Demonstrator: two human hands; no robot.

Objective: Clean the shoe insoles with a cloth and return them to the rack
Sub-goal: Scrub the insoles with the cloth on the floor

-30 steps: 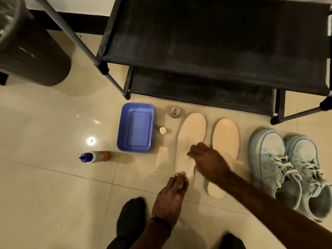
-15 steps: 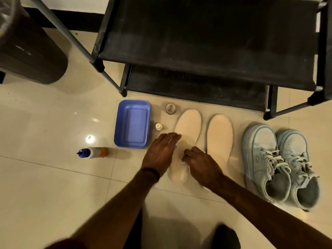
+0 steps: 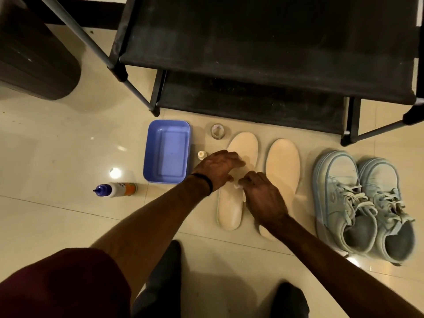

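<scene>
Standing at the back, rack (image 3: 263,53) is the landmark, both shelves bare, so insoles are not yet returned. Left insole (image 3: 231,212) and right insole (image 3: 283,164) lie flat on floor just in front of it, likely for wiping. Both pale cream, smooth. Left hand (image 3: 218,169) rests on left insole, fingers spread, probably steadying it. Right hand (image 3: 263,198) pinches small white cloth (image 3: 236,185) against it.
</scene>
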